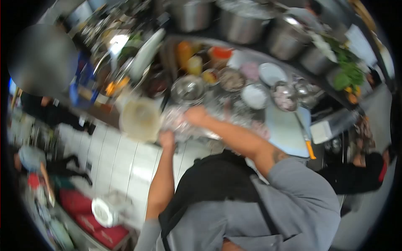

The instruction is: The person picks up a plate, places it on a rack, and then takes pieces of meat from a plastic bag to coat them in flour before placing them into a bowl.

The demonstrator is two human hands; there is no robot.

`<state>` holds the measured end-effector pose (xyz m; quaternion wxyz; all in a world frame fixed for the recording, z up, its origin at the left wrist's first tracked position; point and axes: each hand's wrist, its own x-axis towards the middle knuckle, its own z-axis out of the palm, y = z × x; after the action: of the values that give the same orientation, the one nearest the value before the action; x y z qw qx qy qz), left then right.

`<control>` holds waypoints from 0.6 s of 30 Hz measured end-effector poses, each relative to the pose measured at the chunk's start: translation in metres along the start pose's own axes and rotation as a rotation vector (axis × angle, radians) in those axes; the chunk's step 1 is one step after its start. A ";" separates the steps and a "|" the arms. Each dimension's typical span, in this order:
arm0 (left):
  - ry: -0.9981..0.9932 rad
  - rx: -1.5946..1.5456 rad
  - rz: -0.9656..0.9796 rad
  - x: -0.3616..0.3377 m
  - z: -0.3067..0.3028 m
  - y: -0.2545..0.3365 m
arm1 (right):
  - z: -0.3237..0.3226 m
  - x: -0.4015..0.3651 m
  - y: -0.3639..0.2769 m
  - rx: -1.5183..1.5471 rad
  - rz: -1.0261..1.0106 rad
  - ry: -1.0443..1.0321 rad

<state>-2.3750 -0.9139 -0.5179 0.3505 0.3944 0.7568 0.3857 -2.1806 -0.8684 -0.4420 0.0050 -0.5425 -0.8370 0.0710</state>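
A clear plastic bag [173, 118] with pinkish contents, blurred by motion, lies across the front edge of the steel counter. My right hand [196, 115] is closed on its upper right part. Lower down, my left hand [166, 139] is closed at the bag's lower edge, close to the rim of a pale translucent tub [140, 119]. That tub is tilted so its inside faces me, with a yellowish patch at the bottom. Nested steel bowls [188, 89] stand just behind the bag.
To the right are a cutting board [287, 129], an orange-handled knife [309, 146] and a white container [321, 131]. Large steel pots [247, 27] line the back shelf. A bowl of pale pieces [285, 97] sits behind the board. Other people [356, 173] stand right and left.
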 end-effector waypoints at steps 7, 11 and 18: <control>-0.116 -0.095 0.119 -0.024 -0.010 0.029 | -0.019 -0.001 0.007 -0.020 -0.078 -0.051; -0.215 -0.248 -0.030 -0.032 -0.019 0.042 | -0.031 -0.003 -0.006 -0.052 -0.109 -0.116; -0.197 -0.210 -0.046 -0.033 -0.013 0.033 | -0.025 -0.003 -0.016 -0.060 -0.133 -0.127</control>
<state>-2.3606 -0.9338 -0.4760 0.4713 0.3740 0.6831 0.4140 -2.1918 -0.8748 -0.4147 -0.0594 -0.4799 -0.8717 0.0796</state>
